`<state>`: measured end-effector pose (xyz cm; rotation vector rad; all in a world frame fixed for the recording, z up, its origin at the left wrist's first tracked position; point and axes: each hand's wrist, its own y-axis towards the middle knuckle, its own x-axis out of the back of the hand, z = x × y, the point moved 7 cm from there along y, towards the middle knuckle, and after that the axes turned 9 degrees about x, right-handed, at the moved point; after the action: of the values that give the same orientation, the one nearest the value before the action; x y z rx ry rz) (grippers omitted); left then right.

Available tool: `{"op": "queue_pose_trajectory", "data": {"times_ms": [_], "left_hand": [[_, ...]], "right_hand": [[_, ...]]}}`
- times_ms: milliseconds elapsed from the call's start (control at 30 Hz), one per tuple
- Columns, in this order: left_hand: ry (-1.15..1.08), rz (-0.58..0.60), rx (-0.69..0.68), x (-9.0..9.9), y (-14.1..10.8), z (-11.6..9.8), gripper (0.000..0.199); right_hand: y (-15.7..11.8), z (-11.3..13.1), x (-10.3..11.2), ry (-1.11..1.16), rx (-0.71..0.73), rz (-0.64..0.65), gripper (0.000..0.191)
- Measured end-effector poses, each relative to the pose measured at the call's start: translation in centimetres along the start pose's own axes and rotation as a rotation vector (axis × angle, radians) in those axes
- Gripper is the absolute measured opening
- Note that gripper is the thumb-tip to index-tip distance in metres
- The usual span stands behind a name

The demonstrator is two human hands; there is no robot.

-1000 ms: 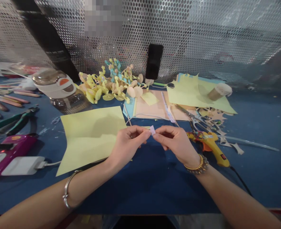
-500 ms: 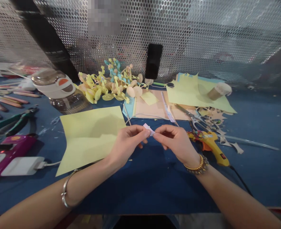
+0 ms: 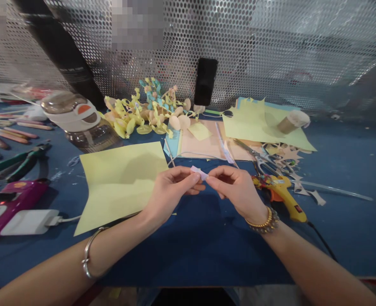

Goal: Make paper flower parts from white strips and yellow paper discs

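Observation:
A small pale purple paper piece (image 3: 199, 172) is held between my two hands above the blue table. My left hand (image 3: 175, 189) pinches its left end between thumb and finger. At its right end, the thumb and forefinger of my right hand (image 3: 234, 189) are closed on it. A large yellow-green sheet (image 3: 121, 182) lies beside and partly under my left hand. Behind the hands are pinkish paper sheets (image 3: 196, 146) with a purple strip (image 3: 223, 146) on them. Scissors (image 3: 264, 161) and a yellow glue gun (image 3: 286, 196) lie to the right of my right hand.
Paper flowers (image 3: 149, 112) and a lidded jar (image 3: 79, 121) stand at the back left. Pliers (image 3: 24, 163) and a purple power strip (image 3: 25, 197) lie at left. A phone (image 3: 206, 81) leans on the perforated metal screen (image 3: 232, 38). Paper scraps (image 3: 286, 157) lie at right.
The purple paper piece has tilted slightly flatter between my fingers. The lower fingers of my left hand have shifted a little to the right.

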<state>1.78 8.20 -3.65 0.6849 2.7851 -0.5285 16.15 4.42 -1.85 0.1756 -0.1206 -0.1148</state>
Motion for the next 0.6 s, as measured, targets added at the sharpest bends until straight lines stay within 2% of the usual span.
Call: {"op": "queue_pose_trajectory", "data": {"times_ms": [233,433,600], "left_hand": [[-0.051,0.007,0.011,-0.18,0.02,0.01,0.006],[0.0,-0.038,0.006,0.0,-0.01,-0.09,0.01],[-0.012,-0.032,0.012,-0.07,-0.06,-0.09,0.01]], "right_hand": [[0.04,-0.12,0.05,0.008,-0.001,-0.008,0.012],[0.1,0.1,-0.11,-0.012,-0.003,0.005,0.013],[0.16,0.11,-0.38,-0.006,-0.013,0.028,0.017]]}}
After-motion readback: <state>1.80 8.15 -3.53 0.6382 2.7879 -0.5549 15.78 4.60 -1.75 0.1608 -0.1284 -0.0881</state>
